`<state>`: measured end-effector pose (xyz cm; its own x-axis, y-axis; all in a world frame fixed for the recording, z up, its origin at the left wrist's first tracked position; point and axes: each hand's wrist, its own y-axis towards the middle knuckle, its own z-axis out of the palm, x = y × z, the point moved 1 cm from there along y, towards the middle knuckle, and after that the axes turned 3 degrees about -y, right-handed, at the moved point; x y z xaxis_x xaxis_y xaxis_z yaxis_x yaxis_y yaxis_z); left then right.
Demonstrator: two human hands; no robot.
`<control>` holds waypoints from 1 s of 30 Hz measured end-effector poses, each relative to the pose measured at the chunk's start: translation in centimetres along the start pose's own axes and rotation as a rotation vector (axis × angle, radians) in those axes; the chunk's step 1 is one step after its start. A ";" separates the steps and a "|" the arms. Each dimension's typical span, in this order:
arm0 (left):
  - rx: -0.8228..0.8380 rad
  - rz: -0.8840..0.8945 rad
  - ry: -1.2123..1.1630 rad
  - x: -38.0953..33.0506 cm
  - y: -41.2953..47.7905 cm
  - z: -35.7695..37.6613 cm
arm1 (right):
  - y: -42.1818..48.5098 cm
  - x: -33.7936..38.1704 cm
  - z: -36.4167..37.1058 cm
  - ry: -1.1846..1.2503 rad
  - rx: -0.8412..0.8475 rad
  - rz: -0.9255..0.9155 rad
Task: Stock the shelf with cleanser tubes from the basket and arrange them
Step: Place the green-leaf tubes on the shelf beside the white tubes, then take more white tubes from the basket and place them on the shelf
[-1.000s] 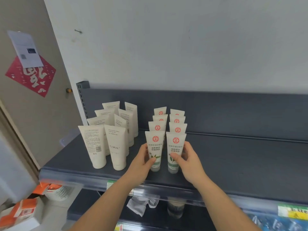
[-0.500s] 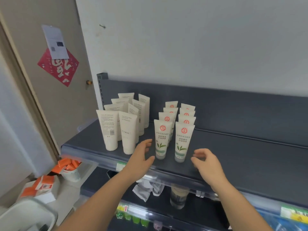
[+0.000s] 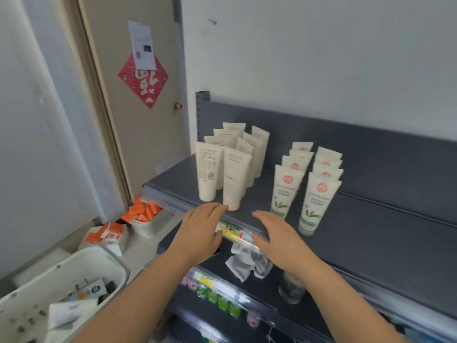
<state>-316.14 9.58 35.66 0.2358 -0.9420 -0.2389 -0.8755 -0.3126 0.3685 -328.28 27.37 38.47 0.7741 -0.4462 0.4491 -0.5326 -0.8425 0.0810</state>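
Hovering before the shelf (image 3: 385, 226) edge at frame centre, my left hand (image 3: 200, 231) and right hand (image 3: 279, 237) hold nothing, fingers extended. Cleanser tubes (image 3: 319, 199) stand cap-down in two files, labels forward, presumably for display; the basket (image 3: 74, 273) sits lower left.

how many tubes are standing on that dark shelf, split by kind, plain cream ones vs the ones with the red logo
plain cream tubes: 8
red-logo tubes: 8
total: 16
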 end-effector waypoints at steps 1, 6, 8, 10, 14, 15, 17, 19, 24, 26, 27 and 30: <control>0.001 -0.018 0.044 0.9 -0.4 -0.4 | 0.8 0.8 0.5 -0.015 0.017 -0.030; 0.046 -0.176 0.183 6.6 -3.0 -2.6 | 5.1 5.5 4.4 -0.137 0.054 -0.189; 0.065 -0.239 0.229 9.5 -4.5 -3.6 | 6.9 8.1 6.2 -0.210 0.070 -0.236; 0.092 -0.305 0.224 12.8 -6.0 -4.3 | 8.7 11.1 8.2 -0.264 0.087 -0.265; 0.138 -0.376 0.258 19.4 -9.4 -6.1 | 12.4 17.6 12.6 -0.308 0.114 -0.305; 0.130 -0.391 0.246 21.1 -10.3 -6.6 | 13.3 19.2 13.9 -0.305 0.123 -0.313; 0.119 -0.415 0.234 24.5 -11.8 -7.3 | 15.1 22.3 16.3 -0.297 0.150 -0.332; 0.142 -0.440 0.236 27.7 -13.4 -8.0 | 16.6 25.2 18.6 -0.285 0.185 -0.350; 0.201 -0.501 0.214 33.7 -17.7 -9.1 | 19.1 30.6 24.3 -0.270 0.276 -0.382; 0.241 -0.527 0.215 35.5 -19.4 -9.1 | 19.6 32.0 26.6 -0.265 0.323 -0.374; 0.257 -0.544 0.206 36.3 -20.2 -9.0 | 19.7 32.4 27.7 -0.262 0.351 -0.368; 0.290 -0.600 0.158 37.9 -22.3 -8.0 | 19.7 33.4 30.5 -0.260 0.432 -0.373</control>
<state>-284.28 -20.13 25.54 0.7551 -0.6293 -0.1841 -0.6463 -0.7616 -0.0473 -302.51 -13.36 27.87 0.9680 -0.1121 0.2244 -0.0666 -0.9774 -0.2008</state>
